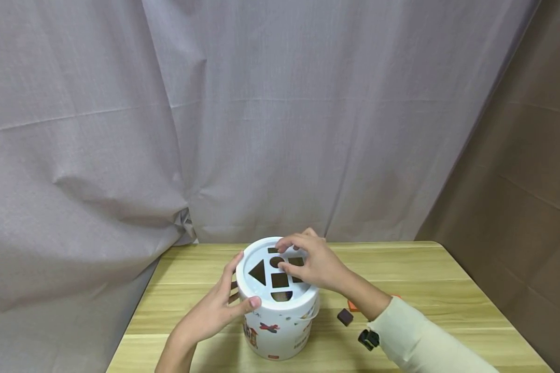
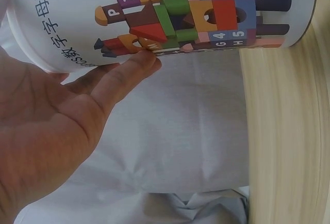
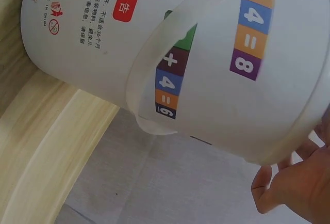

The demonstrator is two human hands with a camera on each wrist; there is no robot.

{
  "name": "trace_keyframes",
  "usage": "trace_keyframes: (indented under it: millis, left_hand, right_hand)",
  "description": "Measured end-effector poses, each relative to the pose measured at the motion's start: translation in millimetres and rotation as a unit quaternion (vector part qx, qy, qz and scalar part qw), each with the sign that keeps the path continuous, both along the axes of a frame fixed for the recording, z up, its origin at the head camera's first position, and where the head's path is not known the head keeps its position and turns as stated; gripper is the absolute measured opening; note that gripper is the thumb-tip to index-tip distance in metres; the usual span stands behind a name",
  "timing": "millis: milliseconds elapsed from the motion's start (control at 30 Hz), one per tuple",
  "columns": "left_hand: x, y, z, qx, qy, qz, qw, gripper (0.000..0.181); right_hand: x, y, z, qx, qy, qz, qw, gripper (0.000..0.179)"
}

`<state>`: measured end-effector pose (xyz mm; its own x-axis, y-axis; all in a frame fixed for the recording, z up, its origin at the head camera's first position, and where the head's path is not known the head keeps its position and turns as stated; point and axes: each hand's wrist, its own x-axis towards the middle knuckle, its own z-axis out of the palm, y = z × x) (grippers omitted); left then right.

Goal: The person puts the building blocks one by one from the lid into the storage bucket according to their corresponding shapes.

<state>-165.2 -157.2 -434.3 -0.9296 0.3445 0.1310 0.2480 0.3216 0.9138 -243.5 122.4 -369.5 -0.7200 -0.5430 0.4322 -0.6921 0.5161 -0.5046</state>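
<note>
My left hand (image 1: 219,308) rests against the left side of a white bucket (image 1: 280,336), thumb pressed on the near rim, the other fingers stretched fairly straight along the wall. My right hand (image 1: 315,261) is over the lid (image 1: 260,254), fingers bent, thumb and forefinger apart with nothing visible between them; whether a fingertip touches the lid, I cannot tell. The bucket stands upright on the wooden table (image 1: 448,311), left of my right forearm. Its lid has cut-outs, among them a triangle, a circle and a square.

The left wrist view shows Chinese print including 数字字母积 and "PCS", above a picture of blocks (image 2: 206,17) lettered P, Z, U, V, G, H, 4 and 5. On the right side I read "× 4 = 8" and "+ 4 = 6", a red label (image 3: 124,10) saying 警告, "MADE IN CHINA" and a logo ending "JOY", cut by the edge. A pale handle (image 3: 136,84) crosses that side. Right of the bucket lies a dark block (image 1: 345,317); just beyond it, an orange piece (image 1: 353,306) is partly hidden by my forearm.
</note>
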Motion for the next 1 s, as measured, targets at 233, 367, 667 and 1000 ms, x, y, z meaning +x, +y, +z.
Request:
trace_keyframes:
  millis: [233, 367, 667, 1000]
  left_hand:
    - [1.2, -1.9, 0.1, 0.006, 0.001, -0.002, 1.0, 0.106]
    - [2.3, -3.7, 0.1, 0.005, 0.003, -0.005, 1.0, 0.107]
    - [1.2, -7.7, 0.2, -0.002, 0.011, -0.001, 0.9999, 0.108]
    - [-5.7, -15.5, -0.3, -0.007, 0.009, -0.016, 0.9998, 0.106]
  right_hand:
    - [5.6, 11.7, 5.5, -0.001, 0.013, -0.006, 0.9999, 0.038]
    - [7.6, 25.0, 5.9, -0.001, 0.023, -0.009, 0.9997, 0.036]
    - [12.0, 58.5, 3.7, 0.003, 0.016, -0.038, 0.9991, 0.032]
    - [22.9, 99.7, -2.6, 0.013, 0.042, -0.087, 0.9952, 0.031]
